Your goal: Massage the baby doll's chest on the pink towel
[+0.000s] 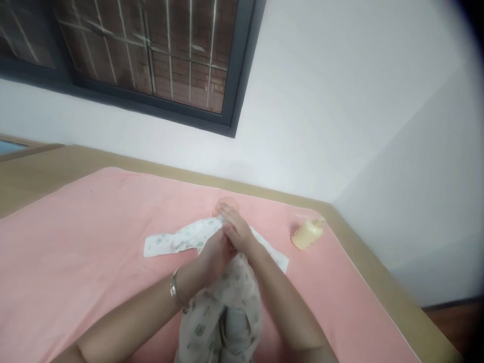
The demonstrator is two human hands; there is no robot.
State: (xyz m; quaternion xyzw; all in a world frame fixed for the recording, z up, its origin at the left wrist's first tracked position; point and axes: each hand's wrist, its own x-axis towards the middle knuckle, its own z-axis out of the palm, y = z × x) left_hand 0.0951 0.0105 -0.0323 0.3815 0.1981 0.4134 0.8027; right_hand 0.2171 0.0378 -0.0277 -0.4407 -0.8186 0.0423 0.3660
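A small white printed garment lies on the pink blanket, one sleeve spread to the left, its body bunched toward me. My left hand, with a bracelet at the wrist, and my right hand meet at the garment's upper part, fingers closed together on the cloth. Just behind the hands a pale pink round thing peeks out, mostly hidden.
A yellow baby bottle lies on its side on the blanket to the right. The blanket covers a tan surface set against a white wall and corner. A dark-framed barred window is above left.
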